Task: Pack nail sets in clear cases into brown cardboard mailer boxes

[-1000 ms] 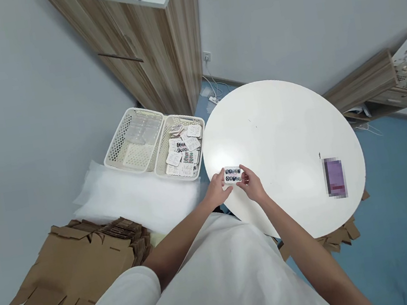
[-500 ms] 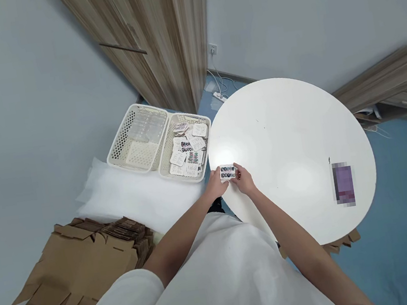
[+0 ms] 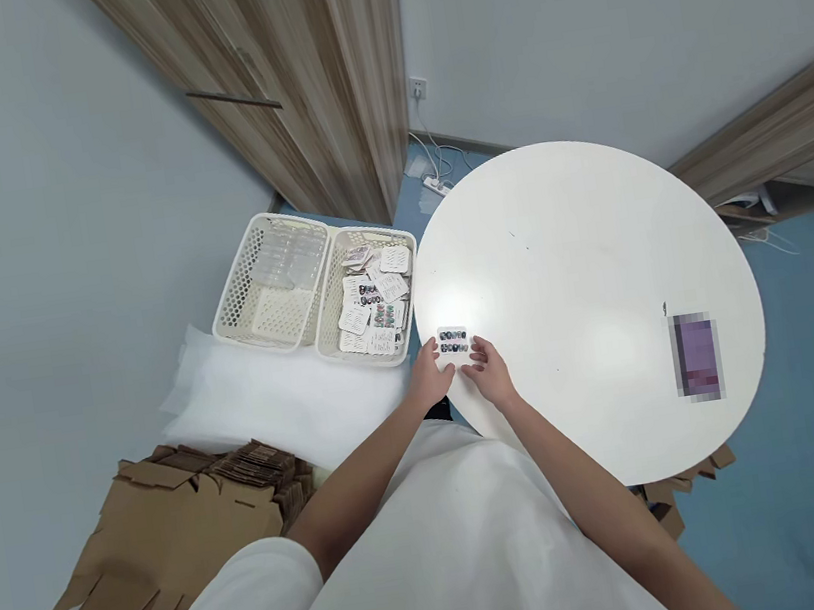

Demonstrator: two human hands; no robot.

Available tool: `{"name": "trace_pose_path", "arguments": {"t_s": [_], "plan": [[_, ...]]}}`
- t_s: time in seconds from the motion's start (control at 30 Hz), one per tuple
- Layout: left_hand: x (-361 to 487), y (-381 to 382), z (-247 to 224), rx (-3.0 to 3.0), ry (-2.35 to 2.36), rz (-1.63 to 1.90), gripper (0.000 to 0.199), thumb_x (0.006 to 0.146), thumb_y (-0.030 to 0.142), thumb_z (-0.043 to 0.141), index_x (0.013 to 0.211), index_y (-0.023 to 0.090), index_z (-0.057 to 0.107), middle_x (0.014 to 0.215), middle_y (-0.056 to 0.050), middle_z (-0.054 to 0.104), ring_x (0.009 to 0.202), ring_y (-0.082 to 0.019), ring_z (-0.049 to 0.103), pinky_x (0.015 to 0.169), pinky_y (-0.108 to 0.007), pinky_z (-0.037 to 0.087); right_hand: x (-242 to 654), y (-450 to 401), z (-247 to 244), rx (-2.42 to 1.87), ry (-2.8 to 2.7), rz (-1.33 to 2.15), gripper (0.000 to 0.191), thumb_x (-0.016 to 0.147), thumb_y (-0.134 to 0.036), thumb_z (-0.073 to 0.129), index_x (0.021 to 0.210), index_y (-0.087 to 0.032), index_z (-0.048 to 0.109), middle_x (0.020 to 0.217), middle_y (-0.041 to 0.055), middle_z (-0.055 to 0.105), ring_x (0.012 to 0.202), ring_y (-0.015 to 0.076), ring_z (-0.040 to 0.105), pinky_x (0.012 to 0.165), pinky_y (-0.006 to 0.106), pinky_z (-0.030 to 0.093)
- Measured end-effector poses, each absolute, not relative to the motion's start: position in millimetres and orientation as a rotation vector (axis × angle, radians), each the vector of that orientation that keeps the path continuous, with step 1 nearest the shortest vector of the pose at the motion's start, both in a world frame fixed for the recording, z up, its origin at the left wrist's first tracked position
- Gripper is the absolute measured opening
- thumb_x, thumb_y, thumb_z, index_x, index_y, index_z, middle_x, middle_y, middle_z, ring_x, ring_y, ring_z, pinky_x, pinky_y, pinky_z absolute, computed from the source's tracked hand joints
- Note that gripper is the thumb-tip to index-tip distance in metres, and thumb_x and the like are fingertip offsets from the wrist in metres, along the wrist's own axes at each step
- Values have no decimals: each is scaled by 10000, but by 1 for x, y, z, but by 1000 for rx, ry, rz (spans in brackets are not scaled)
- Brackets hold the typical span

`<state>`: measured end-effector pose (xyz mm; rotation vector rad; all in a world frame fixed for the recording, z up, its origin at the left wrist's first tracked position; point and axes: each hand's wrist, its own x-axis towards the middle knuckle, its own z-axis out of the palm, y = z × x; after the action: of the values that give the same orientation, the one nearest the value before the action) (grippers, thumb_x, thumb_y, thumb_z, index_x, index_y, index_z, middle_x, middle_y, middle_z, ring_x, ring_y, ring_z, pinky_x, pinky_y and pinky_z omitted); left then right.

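A small white card (image 3: 453, 341) with two rows of dark and bluish nail-like pieces lies at the left edge of the round white table (image 3: 566, 252). On its left side is my left hand (image 3: 430, 372), fingers apart, the fingertips close to the card's edge. My right hand (image 3: 488, 368) is at the card's right side, its fingers spread and curved, with a small gap to the card. One white basket (image 3: 322, 342) beside the table holds many similar cards; the other basket (image 3: 223, 316) has clear plastic pieces in it.
White sheets (image 3: 275, 389) lie below the baskets, with stacked flat brown cardboard (image 3: 180, 519) nearer the lower left. A blurred purple item (image 3: 699, 355) rests on the table's right. A wooden cabinet (image 3: 318, 105) stands behind the baskets.
My right hand has come away from the card and its fingers have opened. My left hand's fingers have loosened too. The view has shifted slightly.
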<state>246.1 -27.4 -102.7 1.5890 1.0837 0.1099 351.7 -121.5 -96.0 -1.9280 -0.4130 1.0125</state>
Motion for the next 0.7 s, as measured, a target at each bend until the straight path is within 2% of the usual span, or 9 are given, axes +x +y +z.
{"name": "trace_pose_path", "arguments": {"t_s": [0.1, 0.3, 0.7], "plan": [[247, -29, -108, 1556, 1081, 117, 655, 686, 147, 564, 1281, 200, 296, 1281, -126, 399, 1124, -218, 451, 931, -386, 371, 345, -119, -93, -1824, -320, 1049, 658, 629, -245, 596, 1240, -287, 355, 1228, 76, 438, 1082, 204, 468, 871, 386, 434], [255, -15, -113, 1520, 1041, 161, 687, 671, 120, 552, 1295, 201, 275, 1324, -117, 379, 1196, -224, 391, 985, -395, 317, 349, -103, -92, -1724, -252, 1073, 691, 628, -214, 599, 1259, -285, 326, 1297, 81, 393, 1160, 215, 429, 942, 427, 382], [271, 8, -118, 1529, 998, 198, 710, 669, 137, 553, 1309, 218, 257, 1360, -93, 330, 1245, -226, 323, 1008, -397, 283, 361, -80, -89, -1643, -256, 1086, 717, 640, -205, 582, 1289, -295, 290, 1373, 73, 314, 1236, 229, 354, 960, 426, 369]]}}
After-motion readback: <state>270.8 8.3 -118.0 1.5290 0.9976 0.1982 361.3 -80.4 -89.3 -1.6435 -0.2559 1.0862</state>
